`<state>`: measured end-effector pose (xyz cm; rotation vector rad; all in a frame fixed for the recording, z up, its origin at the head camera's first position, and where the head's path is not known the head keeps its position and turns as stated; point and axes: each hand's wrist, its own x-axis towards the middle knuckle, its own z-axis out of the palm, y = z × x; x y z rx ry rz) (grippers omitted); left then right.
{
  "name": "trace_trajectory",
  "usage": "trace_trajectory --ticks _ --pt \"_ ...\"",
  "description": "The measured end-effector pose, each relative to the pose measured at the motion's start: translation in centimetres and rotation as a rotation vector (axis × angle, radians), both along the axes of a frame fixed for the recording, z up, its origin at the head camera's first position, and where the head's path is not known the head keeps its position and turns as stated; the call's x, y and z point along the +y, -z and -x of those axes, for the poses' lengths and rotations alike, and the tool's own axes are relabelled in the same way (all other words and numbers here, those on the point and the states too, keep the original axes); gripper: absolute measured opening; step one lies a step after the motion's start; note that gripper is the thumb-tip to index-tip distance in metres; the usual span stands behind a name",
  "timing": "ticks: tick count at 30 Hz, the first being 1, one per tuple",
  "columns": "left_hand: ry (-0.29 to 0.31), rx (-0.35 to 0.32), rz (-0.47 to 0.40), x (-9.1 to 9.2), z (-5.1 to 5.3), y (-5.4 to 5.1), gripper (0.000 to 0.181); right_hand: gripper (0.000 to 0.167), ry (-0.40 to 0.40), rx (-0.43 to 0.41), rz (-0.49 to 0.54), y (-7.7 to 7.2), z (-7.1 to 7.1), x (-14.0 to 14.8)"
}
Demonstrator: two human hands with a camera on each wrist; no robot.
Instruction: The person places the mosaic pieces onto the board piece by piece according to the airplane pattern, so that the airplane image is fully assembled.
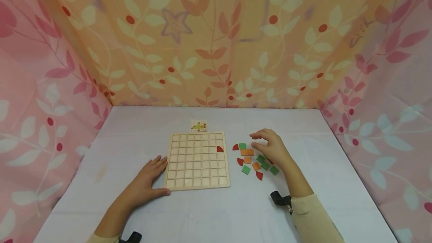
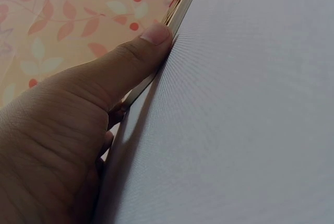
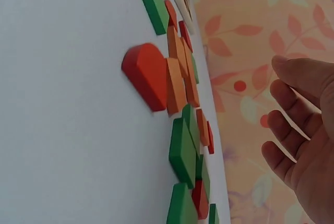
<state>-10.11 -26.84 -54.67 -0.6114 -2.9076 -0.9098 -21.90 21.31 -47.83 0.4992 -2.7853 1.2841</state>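
Observation:
A square wooden grid board (image 1: 197,161) lies on the white table, with one red quarter-circle piece (image 1: 220,149) in a cell near its upper right. My left hand (image 1: 148,179) rests along the board's left edge, its thumb (image 2: 138,59) touching the near corner and its fingers straight. Over the loose pieces on the right hovers my right hand (image 1: 271,147), holding nothing, its fingers loosely bent with thumb and forefinger apart. Below it are green squares (image 1: 246,169), orange blocks (image 1: 247,152) and red quarter-circle pieces (image 1: 259,175). One red piece is partly hidden by the right hand.
A small pattern card (image 1: 198,126) with a coloured design lies just behind the board. Floral cloth (image 1: 216,48) hangs at the back and on both sides of the white table (image 1: 209,216). A dark camera mount (image 1: 281,198) sits at the right wrist.

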Motion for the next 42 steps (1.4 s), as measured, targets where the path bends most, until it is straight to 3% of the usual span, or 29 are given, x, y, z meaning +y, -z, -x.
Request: trace_trajectory --ticks 8,18,23,27,42 --pt "-0.001 -0.015 0.006 -0.1 0.0 -0.1 0.110 0.036 0.014 -0.024 -0.034 1.1 0.8 0.9" --pt "0.005 -0.131 0.045 0.2 1.5 -1.2 0.115 0.035 0.042 -0.088 -0.010 1.6 1.2 1.8" --pt "0.027 -0.200 0.024 0.4 1.9 -1.8 0.119 0.036 0.068 -0.154 0.005 3.0 1.4 2.3" --pt "0.022 -0.230 -0.004 0.2 1.8 -1.8 0.121 0.036 0.049 -0.131 -0.016 4.1 1.8 2.6" --pt "0.032 -0.113 0.002 -0.3 1.3 -0.8 0.117 0.035 0.033 -0.054 -0.084 4.7 2.2 2.4"
